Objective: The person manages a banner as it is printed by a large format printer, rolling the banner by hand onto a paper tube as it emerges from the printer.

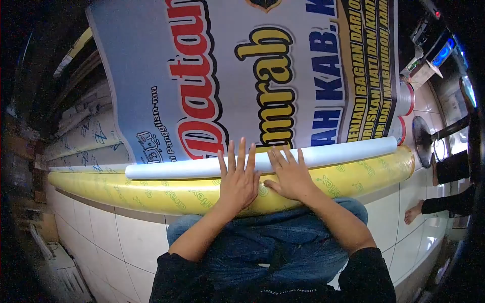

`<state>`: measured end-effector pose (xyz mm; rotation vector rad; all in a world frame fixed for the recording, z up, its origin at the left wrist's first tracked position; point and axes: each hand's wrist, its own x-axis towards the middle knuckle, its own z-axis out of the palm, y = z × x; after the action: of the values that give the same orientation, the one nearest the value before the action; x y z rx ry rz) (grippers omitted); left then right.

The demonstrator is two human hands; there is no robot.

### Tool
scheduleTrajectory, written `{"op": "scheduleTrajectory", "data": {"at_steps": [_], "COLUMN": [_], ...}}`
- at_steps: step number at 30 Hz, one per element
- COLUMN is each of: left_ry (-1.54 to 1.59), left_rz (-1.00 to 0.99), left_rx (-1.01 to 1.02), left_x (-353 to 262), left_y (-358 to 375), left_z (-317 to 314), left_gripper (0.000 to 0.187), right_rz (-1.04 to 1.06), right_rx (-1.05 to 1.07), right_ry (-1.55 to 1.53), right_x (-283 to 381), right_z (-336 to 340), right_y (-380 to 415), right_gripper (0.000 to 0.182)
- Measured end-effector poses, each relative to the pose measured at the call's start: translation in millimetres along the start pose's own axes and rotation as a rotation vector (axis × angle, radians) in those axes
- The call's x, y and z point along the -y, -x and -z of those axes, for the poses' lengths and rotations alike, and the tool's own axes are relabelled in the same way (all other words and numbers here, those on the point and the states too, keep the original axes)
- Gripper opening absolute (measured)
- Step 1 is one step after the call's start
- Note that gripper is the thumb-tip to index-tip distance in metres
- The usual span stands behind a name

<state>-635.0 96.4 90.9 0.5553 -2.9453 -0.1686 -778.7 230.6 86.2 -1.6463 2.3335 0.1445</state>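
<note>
A large printed banner (232,86) with red, yellow and blue lettering spreads away from me. Its near end is wound into a white roll (348,153), which lies along a long yellow wrapped roll (151,198) just in front of my knees. My left hand (239,182) lies flat with fingers stretched across the white roll, its heel over the yellow one. Close beside it, my right hand (289,174) also rests open on the white roll, with the thumb pointing toward the left hand. Neither hand grips anything; both palms are hidden.
More wrapped rolls (91,136) lie to the left under the banner's edge. On the right stand a dark round base (423,141) and another person's bare foot (414,212). Pale floor tiles (136,237) surround my legs. A lit screen (444,52) shows at upper right.
</note>
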Motion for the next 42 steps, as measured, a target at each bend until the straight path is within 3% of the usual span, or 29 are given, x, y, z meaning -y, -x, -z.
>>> {"op": "scheduleTrajectory", "data": {"at_steps": [1,3,4,5,7,9,11,17,21,23,24,26,31,34,35,37,38,39,42], "left_ry": [0.001,0.211,0.300,0.299,0.248,0.230,0.238,0.223,0.233,0.227,0.227,0.230,0.249,0.250,0.253,0.269,0.269,0.268,0.288], "left_rz": [0.001,-0.043,-0.044,-0.034,-0.108,-0.099,-0.139,-0.168,-0.177,-0.173,-0.179,-0.176,-0.190,-0.184,-0.182,-0.170,-0.173,-0.179,-0.174], "left_rx": [0.010,0.055,0.204,0.206,0.219,0.217,0.203,0.233,0.248,0.263,0.252,0.249,0.243,0.251,0.255,0.261,0.257,0.253,0.205], "left_x": [0,3,3,4,7,10,13,17,19,20,21,20,23,24,25,26,26,27,28], "left_y": [0,0,3,6,9,9,9,5,4,3,3,6,6,7,7,8,9,10,12], "left_z": [-5,-29,-35,-40,-41,-39,-41,-37,-40,-41,-44,-44,-40,-38,-38,-37,-36,-37,-47], "left_gripper": [0.072,0.076,0.082,0.082,0.087,0.090,0.091,0.092,0.094,0.095,0.095,0.095,0.094,0.094,0.094,0.093,0.094,0.094,0.094], "right_rz": [0.001,0.016,0.048,0.058,0.072,0.064,0.050,0.049,0.089,0.067,0.077,0.069,0.081,0.052,0.058,0.102,0.170,0.172,0.080], "right_rx": [0.007,-0.253,-0.268,-0.264,-0.483,-0.443,0.055,0.075,-0.186,-0.272,-0.270,-0.052,-0.049,-0.405,-0.398,-0.852,-0.978,-0.975,-0.029], "right_ry": [-0.007,-0.062,-0.044,-0.047,-0.196,-0.173,0.028,0.002,0.052,-0.124,-0.124,0.017,0.004,-0.196,-0.201,-0.295,-0.348,-0.350,-0.004], "right_x": [0,-1,-1,-2,1,2,-7,-3,-5,-5,-4,-2,1,6,8,9,8,9,11], "right_z": [3,16,31,30,26,23,2,23,17,12,6,-4,4,21,17,11,2,-1,-29], "right_y": [0,1,5,6,9,10,10,8,4,2,2,5,2,0,0,1,-4,-5,-2], "right_gripper": [0.096,0.092,0.095,0.095,0.095,0.090,0.088,0.085,0.083,0.081,0.081,0.084,0.084,0.085,0.085,0.088,0.086,0.086,0.077]}}
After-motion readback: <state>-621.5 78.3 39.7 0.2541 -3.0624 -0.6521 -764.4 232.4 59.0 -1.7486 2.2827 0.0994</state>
